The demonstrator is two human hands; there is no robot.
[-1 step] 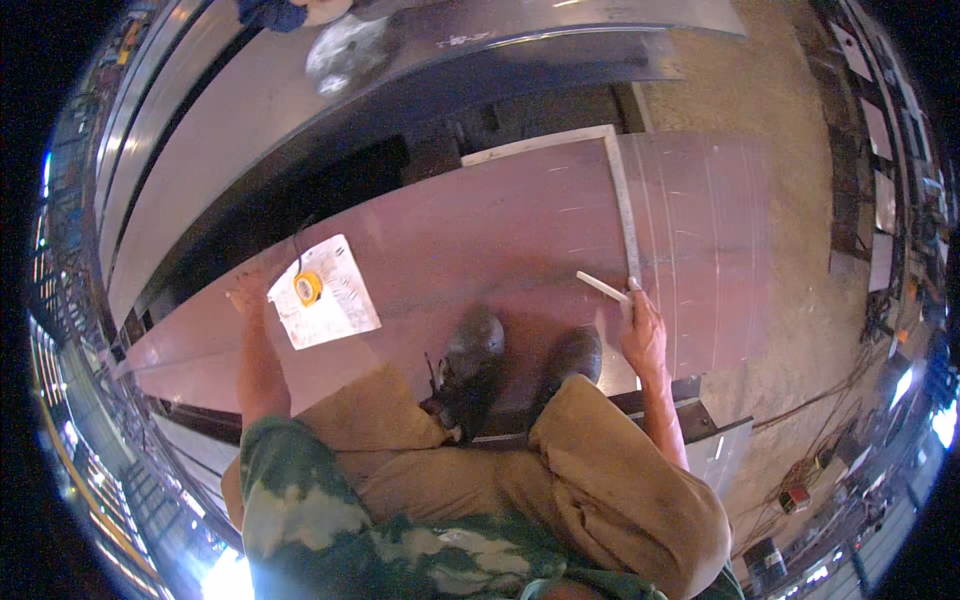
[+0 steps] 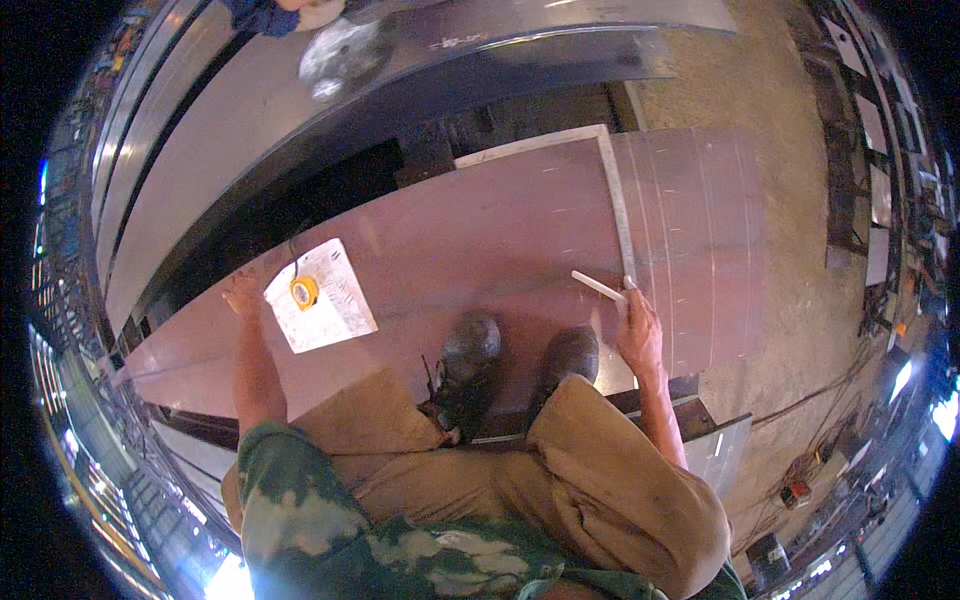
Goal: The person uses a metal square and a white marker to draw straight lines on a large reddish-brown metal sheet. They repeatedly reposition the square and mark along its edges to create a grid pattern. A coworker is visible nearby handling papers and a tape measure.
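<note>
My right hand is closed on a slim white chalk stick, which points up and left. Its fingertips also touch the near end of a carpenter's square, lying on a reddish-brown metal plate. The square's other leg runs along the plate's far edge. At the left my left hand is open, fingers spread, near the plate's far edge. Beside it lies a marked white sheet with a yellow tape measure on it. Several pale lines and short marks show on the plate's right part.
My dark shoes are on the plate, between my hands. Beyond a dark gap stand long metal beams. Part of another person shows at the top edge. Cables lie on the floor at the right.
The whole view has shifted slightly to the left. Both hands, the square and the tape measure keep nearly the same places on the plate.
</note>
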